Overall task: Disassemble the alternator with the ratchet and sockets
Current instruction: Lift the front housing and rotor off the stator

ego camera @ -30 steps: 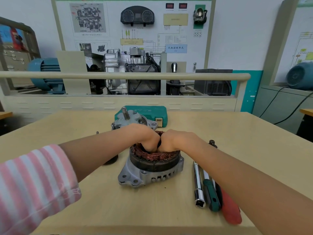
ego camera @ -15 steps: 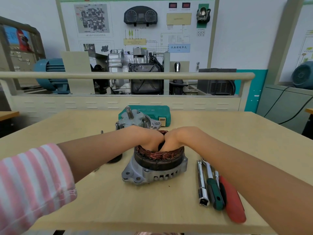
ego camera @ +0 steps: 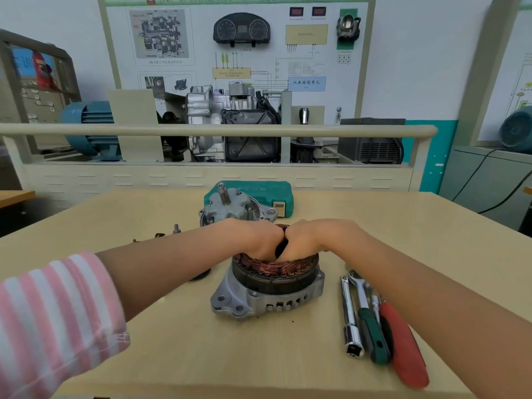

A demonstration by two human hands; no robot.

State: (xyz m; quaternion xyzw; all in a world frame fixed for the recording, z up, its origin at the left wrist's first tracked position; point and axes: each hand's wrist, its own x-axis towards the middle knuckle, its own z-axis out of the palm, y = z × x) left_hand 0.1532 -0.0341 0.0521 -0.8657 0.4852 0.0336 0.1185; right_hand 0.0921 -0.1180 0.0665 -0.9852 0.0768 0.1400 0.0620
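The alternator's rear housing (ego camera: 259,300) stands on the wooden table (ego camera: 201,355), with the stator (ego camera: 276,273) and its copper windings seated in it. My left hand (ego camera: 256,240) and my right hand (ego camera: 313,240) meet knuckle to knuckle over the stator, fingers curled down inside the winding ring. What the fingertips hold in there is hidden. Behind them lies the removed front housing with the rotor shaft (ego camera: 227,207) pointing up. To the right lie a chrome socket extension (ego camera: 349,315), a green-handled ratchet (ego camera: 371,326) and a red-handled tool (ego camera: 403,344).
A green socket case (ego camera: 259,194) sits at the table's back. A dark round part (ego camera: 201,275) and small bolts (ego camera: 175,228) lie left of the alternator. Beyond the table runs a rail (ego camera: 201,129) with an engine trainer stand behind it.
Both hands stay locked on the stator. The view has shifted slightly, and the alternator now appears a little further right and lower in frame.
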